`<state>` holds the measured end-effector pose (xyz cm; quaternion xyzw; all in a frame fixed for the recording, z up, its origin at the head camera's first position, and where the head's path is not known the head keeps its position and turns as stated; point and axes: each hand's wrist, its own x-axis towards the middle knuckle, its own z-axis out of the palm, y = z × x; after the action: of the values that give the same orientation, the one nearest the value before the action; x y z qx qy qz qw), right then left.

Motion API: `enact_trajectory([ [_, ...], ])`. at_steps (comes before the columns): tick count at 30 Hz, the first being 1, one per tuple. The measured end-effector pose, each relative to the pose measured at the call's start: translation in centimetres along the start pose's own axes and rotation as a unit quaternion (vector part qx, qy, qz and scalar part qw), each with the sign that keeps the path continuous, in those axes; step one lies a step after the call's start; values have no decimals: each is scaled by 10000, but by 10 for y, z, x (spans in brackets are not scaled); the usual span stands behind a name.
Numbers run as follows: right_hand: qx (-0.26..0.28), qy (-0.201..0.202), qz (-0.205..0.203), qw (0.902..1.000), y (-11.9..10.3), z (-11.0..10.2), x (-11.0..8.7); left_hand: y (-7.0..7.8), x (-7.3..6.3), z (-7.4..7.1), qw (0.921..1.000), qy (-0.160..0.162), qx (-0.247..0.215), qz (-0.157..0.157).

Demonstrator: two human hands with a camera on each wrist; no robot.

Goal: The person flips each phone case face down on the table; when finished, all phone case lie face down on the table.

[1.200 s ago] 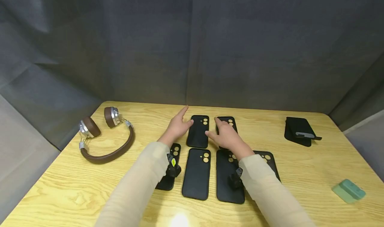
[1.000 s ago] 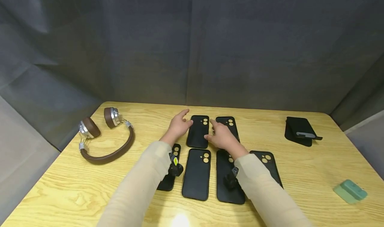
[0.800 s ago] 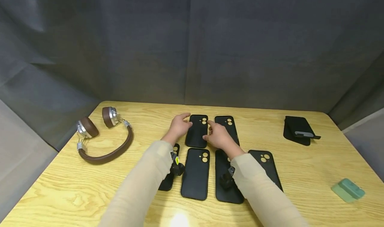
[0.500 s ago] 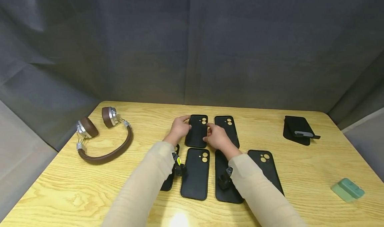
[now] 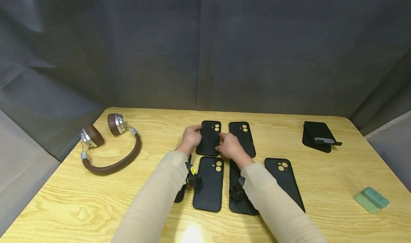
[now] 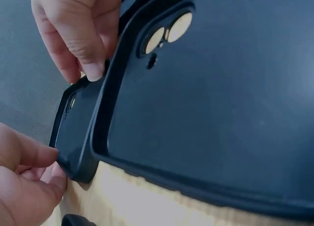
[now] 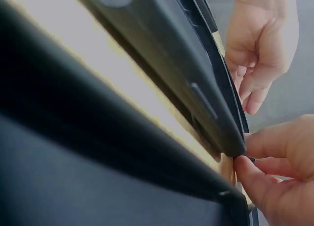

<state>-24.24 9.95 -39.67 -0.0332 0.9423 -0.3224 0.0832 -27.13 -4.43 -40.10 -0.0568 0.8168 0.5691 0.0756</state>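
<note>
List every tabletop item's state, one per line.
Rear left rectangular black phone case: hollow side up, edges pinched by left hand and right hand
Rear right case: hollow side up, unheld
Front leftmost case: mostly hidden
Front second case: flat, hollow side up
Front third case: flat, partly hidden
Front rightmost case: flat, partly hidden
Brown and silver headphones: lying open
Flat black item with grey strip: unheld
Green stepped block: unheld

Left grip (image 5: 192, 136), right grip (image 5: 229, 145) bar sides of rear-left phone case (image 5: 209, 138); far edge free.

Long cream sleeves (image 5: 151, 200), lightly creased; black left camera (image 5: 192, 180) with yellow-green mark (image 5: 193, 170), right camera (image 5: 237, 193) also black.
</note>
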Motion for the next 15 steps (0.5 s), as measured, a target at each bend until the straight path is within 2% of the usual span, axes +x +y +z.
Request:
enact_trajectory([
  [5,53,8,22,10000,0,1,1,0,1,-2,10000,5,-31,-71],
  [11,641,51,238,9976,-1,1,0,-1,3,-4,9999,-77,-15,-69],
  [15,829,170,327,9959,0,0,1,-3,4,-5,9997,-215,3,-75],
])
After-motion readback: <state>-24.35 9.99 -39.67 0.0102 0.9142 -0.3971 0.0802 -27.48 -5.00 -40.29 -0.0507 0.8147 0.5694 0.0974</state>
